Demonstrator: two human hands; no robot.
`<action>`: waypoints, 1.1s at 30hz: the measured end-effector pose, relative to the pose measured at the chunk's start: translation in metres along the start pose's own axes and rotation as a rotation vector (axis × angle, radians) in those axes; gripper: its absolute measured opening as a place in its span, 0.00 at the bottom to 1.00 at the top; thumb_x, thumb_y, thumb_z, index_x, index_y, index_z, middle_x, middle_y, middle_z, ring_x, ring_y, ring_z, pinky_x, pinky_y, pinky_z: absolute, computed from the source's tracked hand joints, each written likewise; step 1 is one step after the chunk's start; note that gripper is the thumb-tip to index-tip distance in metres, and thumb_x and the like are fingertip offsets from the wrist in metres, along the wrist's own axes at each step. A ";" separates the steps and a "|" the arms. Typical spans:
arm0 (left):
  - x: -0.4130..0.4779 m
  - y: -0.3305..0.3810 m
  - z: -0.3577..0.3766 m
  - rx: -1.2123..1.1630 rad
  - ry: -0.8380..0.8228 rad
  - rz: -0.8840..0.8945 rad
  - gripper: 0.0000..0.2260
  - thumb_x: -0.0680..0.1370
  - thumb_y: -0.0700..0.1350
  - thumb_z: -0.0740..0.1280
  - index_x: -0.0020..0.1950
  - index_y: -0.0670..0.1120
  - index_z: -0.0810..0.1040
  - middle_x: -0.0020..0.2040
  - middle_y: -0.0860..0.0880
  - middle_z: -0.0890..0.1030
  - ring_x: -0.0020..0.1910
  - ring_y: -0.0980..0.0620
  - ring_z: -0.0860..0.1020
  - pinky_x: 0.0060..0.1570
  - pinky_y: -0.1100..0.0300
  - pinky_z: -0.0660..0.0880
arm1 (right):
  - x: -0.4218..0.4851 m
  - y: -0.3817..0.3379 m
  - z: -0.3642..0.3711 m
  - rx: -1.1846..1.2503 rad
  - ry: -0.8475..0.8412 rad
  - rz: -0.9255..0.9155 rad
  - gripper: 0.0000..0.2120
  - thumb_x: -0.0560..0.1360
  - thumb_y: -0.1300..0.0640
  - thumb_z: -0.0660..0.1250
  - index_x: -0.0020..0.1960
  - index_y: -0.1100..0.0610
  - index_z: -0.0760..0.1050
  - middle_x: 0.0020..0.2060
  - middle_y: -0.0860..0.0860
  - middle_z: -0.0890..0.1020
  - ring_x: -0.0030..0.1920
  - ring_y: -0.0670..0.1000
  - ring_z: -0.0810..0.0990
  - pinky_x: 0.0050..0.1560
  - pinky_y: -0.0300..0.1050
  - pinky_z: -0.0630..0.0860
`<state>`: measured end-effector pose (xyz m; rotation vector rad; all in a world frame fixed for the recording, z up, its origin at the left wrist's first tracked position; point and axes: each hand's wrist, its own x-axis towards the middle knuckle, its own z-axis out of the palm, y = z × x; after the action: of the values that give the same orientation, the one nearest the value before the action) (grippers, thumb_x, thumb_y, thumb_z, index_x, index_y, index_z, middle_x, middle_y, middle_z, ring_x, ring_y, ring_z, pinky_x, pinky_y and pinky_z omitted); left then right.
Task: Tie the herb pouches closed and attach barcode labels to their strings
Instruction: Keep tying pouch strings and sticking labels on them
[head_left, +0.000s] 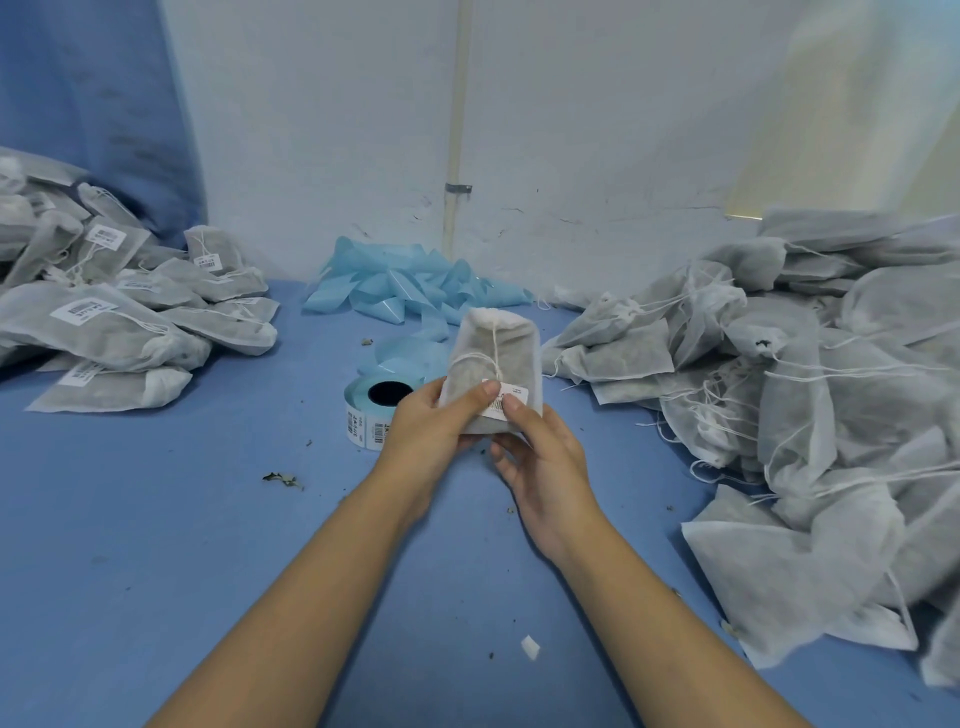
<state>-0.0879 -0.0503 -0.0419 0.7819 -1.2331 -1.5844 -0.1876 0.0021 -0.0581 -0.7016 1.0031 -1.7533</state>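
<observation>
Holding a soft, trapezoid herb pouch of thin white non-woven fabric above the middle of the blue worktop, both hands meet at its lower end. The left hand curls around the pouch's lower left side, thumb lying on the front beside the barcode label. The right hand cups the bottom from below, its thumb pressing on the same label. The label is a small white paper rectangle with black bars, set at the end of the thin white string that runs down from the gathered, puckered neck of the pouch. Dark, coarse filling shows dimly through the fabric.

Just behind the hands, a label roll with a dark hollow core lies on the worktop, its glossy pale-blue backing strip trailing into a crumpled heap against the scuffed white wall. To the left lies a pile of labelled pouches, flat and rounded; to the right, a larger, looser pile of pouches with strings straggling out, spilling towards the near edge. Between the two piles the smooth blue surface stays open in a broad strip around the forearms, dotted with dry leaf crumbs and a small white scrap.
</observation>
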 end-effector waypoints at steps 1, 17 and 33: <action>0.000 -0.001 -0.001 0.004 -0.004 -0.017 0.10 0.73 0.45 0.73 0.51 0.41 0.81 0.48 0.44 0.85 0.48 0.47 0.83 0.50 0.56 0.80 | 0.000 0.000 0.000 -0.003 0.007 -0.004 0.02 0.76 0.57 0.68 0.47 0.55 0.77 0.41 0.50 0.82 0.39 0.46 0.80 0.41 0.38 0.75; -0.001 0.007 -0.010 0.491 0.059 0.116 0.16 0.78 0.55 0.65 0.43 0.41 0.76 0.24 0.53 0.76 0.20 0.54 0.72 0.21 0.67 0.66 | 0.003 0.001 0.001 -0.022 0.130 -0.038 0.06 0.76 0.52 0.68 0.44 0.55 0.78 0.36 0.48 0.79 0.32 0.45 0.72 0.31 0.36 0.70; -0.006 0.029 -0.001 0.003 -0.017 0.103 0.09 0.80 0.39 0.61 0.58 0.47 0.76 0.47 0.54 0.85 0.41 0.57 0.83 0.40 0.68 0.75 | 0.009 0.001 -0.008 0.111 0.081 0.089 0.06 0.76 0.68 0.64 0.47 0.62 0.80 0.35 0.52 0.80 0.31 0.46 0.76 0.33 0.35 0.75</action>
<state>-0.0767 -0.0462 -0.0146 0.6969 -1.2677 -1.5088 -0.1975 -0.0042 -0.0626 -0.5127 0.9686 -1.7560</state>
